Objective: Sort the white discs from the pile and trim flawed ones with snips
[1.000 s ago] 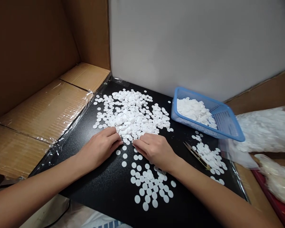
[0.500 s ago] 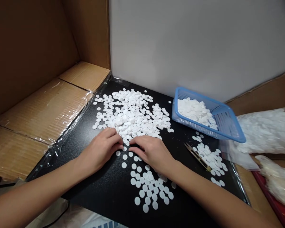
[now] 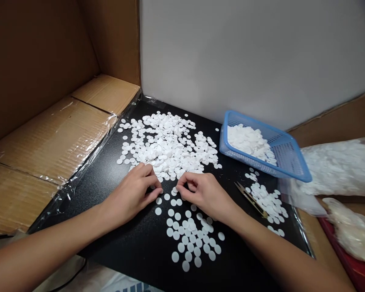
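Observation:
A large heap of small white discs [image 3: 167, 146] spreads over the black tabletop [image 3: 115, 251]. At its near edge, my left hand [image 3: 136, 192] is closed in a pinch, thumb against index finger, with the edge of a white disc showing at the tips. My right hand [image 3: 205, 194] pinches at a white disc [image 3: 174, 190] just across from it, a small gap between the two hands. Single discs [image 3: 167, 196] lie flat below the fingertips. Closer to me is a looser group of discs [image 3: 190, 239], partly under my right wrist.
A blue plastic basket [image 3: 264, 170] part filled with white discs stands back right. Thread snips [image 3: 251, 199] lie beside a smaller disc pile [image 3: 269, 202]. Clear bags [image 3: 340, 166] are at the right edge. Taped cardboard [image 3: 54, 138] borders the left; a pale wall [image 3: 231, 52] rises behind.
My hands have moved apart slightly, the right one shifting right. Fingers of both hands have closed into pinches near the heap's front edge. The view has shifted a little.

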`<state>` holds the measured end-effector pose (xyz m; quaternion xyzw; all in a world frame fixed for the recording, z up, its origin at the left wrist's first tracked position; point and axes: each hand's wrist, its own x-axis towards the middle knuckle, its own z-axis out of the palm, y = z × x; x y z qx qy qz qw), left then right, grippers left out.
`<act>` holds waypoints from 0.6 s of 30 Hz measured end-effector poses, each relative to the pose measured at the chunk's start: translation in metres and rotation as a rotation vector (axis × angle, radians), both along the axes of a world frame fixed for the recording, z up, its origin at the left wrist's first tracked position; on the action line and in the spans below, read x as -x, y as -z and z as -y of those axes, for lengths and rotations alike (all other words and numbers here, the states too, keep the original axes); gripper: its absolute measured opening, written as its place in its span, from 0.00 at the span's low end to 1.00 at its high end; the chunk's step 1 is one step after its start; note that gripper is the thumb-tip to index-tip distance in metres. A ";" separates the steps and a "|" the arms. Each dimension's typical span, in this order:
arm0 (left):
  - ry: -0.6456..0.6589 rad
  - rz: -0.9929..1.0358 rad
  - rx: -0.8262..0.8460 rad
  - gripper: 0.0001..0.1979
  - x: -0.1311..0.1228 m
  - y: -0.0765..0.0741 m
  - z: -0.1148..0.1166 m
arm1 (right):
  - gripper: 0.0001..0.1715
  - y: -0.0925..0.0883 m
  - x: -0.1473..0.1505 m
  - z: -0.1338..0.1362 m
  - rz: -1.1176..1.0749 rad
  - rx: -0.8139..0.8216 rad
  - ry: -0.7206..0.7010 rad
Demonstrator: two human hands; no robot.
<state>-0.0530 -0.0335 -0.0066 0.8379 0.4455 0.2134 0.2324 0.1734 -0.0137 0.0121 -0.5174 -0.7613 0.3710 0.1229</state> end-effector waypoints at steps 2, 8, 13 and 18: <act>-0.017 0.015 0.019 0.04 0.000 0.000 -0.003 | 0.08 -0.002 -0.007 0.001 0.090 -0.013 0.029; -0.128 0.129 0.008 0.05 0.014 -0.007 -0.008 | 0.06 0.011 -0.005 0.015 0.037 -0.326 -0.100; -0.130 0.072 0.100 0.05 0.025 -0.007 0.008 | 0.09 0.023 0.010 0.027 0.100 -0.534 -0.249; -0.110 0.023 0.127 0.03 0.019 -0.001 0.020 | 0.06 0.021 0.012 0.025 0.030 -0.490 -0.208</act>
